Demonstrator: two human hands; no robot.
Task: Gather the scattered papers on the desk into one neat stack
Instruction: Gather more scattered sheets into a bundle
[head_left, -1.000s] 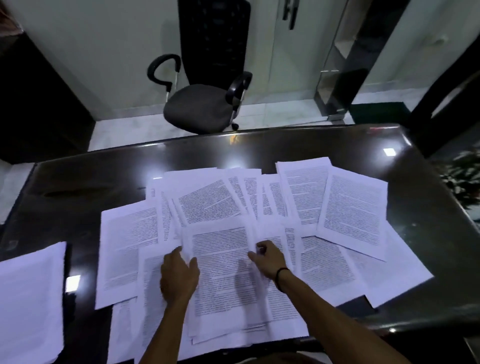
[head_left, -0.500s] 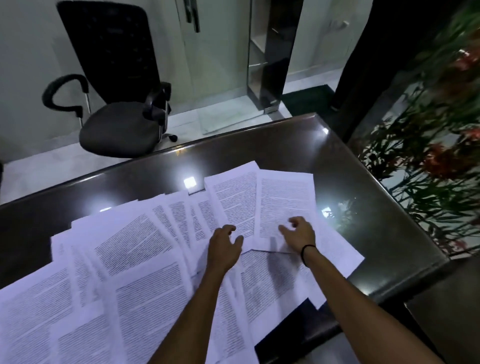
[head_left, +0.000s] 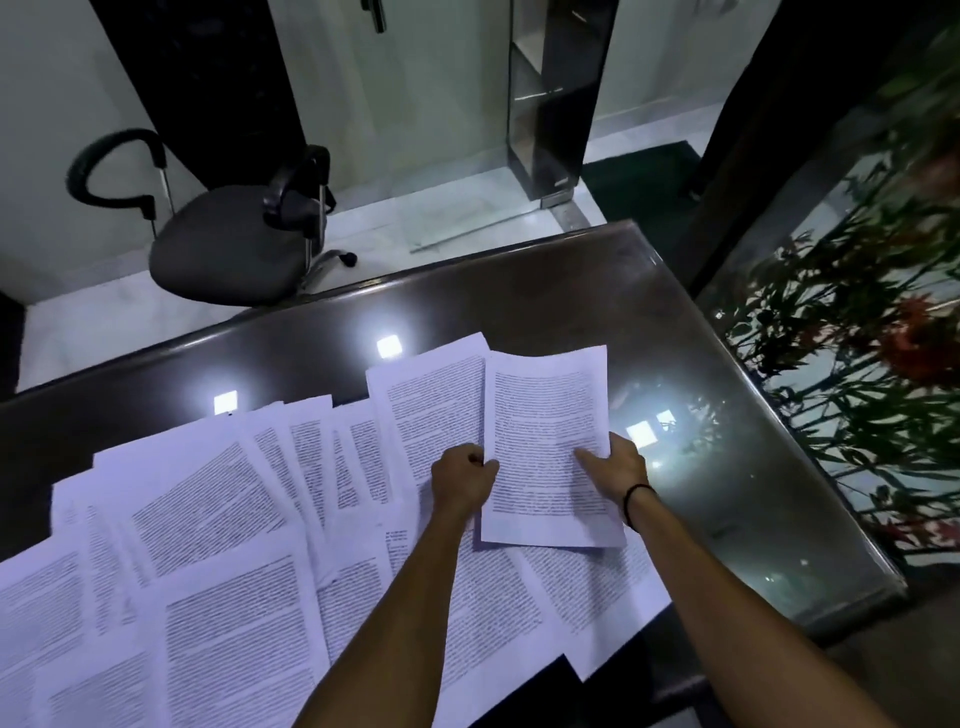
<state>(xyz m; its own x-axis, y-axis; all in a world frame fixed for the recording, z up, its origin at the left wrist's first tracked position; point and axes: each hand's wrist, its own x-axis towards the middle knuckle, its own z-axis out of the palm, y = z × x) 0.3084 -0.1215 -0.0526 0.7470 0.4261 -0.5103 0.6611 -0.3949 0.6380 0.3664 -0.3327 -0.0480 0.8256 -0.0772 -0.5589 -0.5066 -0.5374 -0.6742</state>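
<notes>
Head view: both hands' grip holds sheet (head_left: 548, 447) lengthwise away.

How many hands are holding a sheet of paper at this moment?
2. The left hand grips the left edge of the lifted sheet, and the right hand holds its right edge with the thumb on the print.

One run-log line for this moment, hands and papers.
left hand: grips held sheet left edge | right hand: grips right edge | scattered papers: spread on desk | stack: not yet formed
</notes>
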